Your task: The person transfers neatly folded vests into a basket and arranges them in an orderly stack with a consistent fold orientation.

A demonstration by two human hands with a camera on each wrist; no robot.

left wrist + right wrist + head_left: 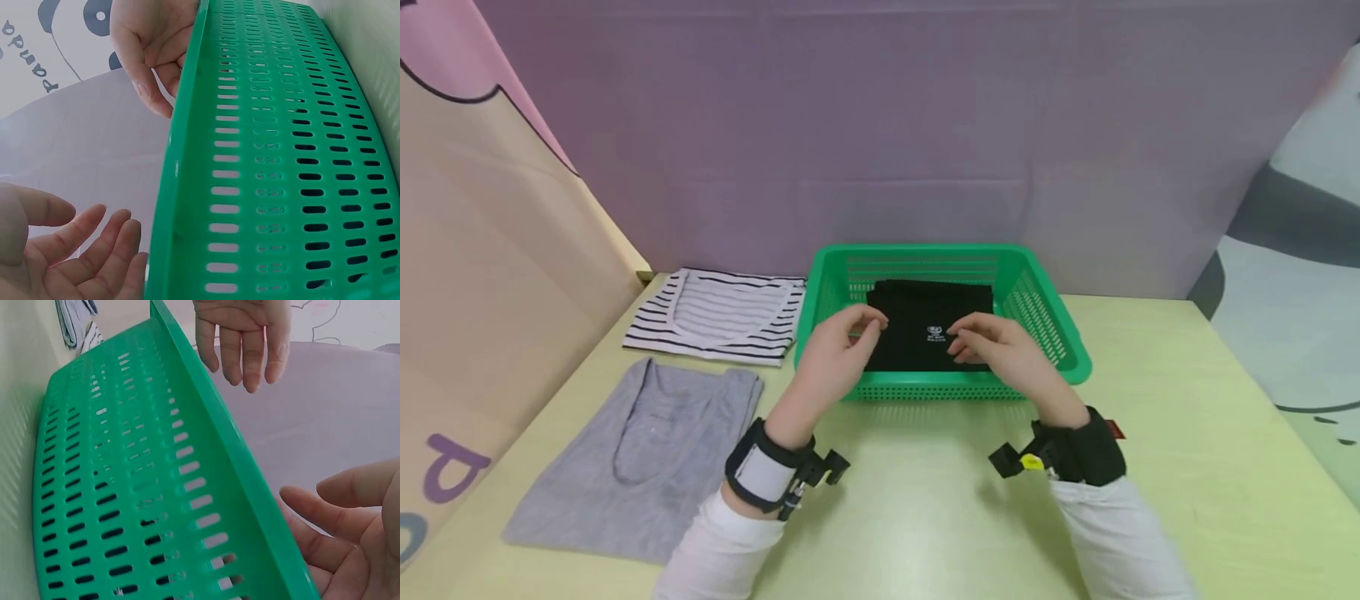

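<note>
A folded black garment [917, 321] with a small white print lies inside the green plastic basket [940, 379]. Over the basket's front left part hovers my left hand [844, 346], its fingers loosely bent with nothing between them. My right hand [1000, 346] is over the front right part, fingers relaxed and a gap between thumb and fingertips. Both wrist views show the hands just above the basket's rim [164, 187], holding nothing. From the wrists the perforated front wall [137, 487] hides most of the black garment.
Left of the basket, a folded black-and-white striped shirt [722, 312] lies at the back of the table [1150, 467]. Nearer, a folded grey garment [647, 467] lies flat. A greyish-purple cloth backdrop [925, 125] rises behind the basket.
</note>
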